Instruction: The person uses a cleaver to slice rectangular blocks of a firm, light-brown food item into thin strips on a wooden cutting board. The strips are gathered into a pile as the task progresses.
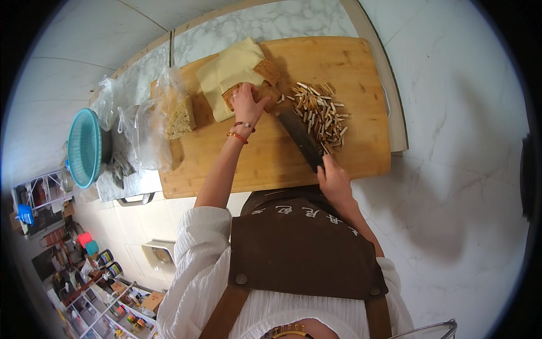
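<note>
My right hand point(335, 180) grips the handle of a dark-bladed cleaver point(300, 137). The blade lies aslant over the wooden cutting board point(254, 161), its far end close to a brown slab point(268, 94) that looks like dried tofu. On the brown slabs rests my left hand point(249, 104), fingers bent and thumb spread towards the blade, holding them down. Another brown piece point(267, 70) lies just beyond. Pale yellow sheets point(237, 63), perhaps tofu skin, are partly under these slabs. Right of the blade spreads a heap of cut strips point(322, 112), brown outside and white inside.
Left on the board sits a porous, spongy yellow wedge point(181, 118), partly behind clear plastic bags point(148, 135). A teal plastic basket point(84, 148) stands at the counter's left end, near a grey crumpled cloth point(122, 168). Below left are a pedal bin point(160, 256) and crowded shelves point(106, 305).
</note>
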Tool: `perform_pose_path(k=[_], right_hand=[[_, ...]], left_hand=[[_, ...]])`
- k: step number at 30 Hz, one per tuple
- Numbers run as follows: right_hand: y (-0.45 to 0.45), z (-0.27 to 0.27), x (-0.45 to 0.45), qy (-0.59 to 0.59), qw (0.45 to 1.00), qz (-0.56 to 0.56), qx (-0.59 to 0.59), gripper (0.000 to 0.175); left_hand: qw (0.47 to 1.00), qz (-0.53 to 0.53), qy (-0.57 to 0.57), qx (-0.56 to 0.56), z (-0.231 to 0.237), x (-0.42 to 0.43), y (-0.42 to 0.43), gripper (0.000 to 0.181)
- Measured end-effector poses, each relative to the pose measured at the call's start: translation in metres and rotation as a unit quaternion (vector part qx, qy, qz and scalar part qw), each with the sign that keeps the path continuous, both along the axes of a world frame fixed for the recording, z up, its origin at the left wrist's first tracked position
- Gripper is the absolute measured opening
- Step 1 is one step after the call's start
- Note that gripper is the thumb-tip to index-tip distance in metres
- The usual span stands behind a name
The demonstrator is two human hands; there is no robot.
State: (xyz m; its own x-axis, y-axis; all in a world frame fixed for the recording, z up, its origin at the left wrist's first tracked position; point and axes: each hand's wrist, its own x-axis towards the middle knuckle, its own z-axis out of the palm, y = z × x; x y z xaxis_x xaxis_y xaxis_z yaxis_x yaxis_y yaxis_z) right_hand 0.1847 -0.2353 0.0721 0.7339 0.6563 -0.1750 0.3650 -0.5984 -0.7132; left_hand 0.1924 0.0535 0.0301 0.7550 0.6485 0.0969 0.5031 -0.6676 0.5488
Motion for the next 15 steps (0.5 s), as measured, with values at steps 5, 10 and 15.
perform_pose_path(k=[5,10,15], right_hand=[[-0.013,0.003,0.021,-0.015,0.998,-0.067,0.001,0.016],[-0.011,-0.001,0.009,-0.013,1.0,0.005,0.016,0.016],[0.002,-0.005,-0.005,0.021,0.999,0.016,0.019,0.014]], left_hand=[[0.988,0.016,-0.114,-0.099,0.018,-0.036,0.015,0.037],[0.897,0.13,-0.213,-0.364,0.014,-0.067,0.065,0.039],[0.934,0.035,-0.12,-0.336,0.0,-0.057,0.088,0.036]])
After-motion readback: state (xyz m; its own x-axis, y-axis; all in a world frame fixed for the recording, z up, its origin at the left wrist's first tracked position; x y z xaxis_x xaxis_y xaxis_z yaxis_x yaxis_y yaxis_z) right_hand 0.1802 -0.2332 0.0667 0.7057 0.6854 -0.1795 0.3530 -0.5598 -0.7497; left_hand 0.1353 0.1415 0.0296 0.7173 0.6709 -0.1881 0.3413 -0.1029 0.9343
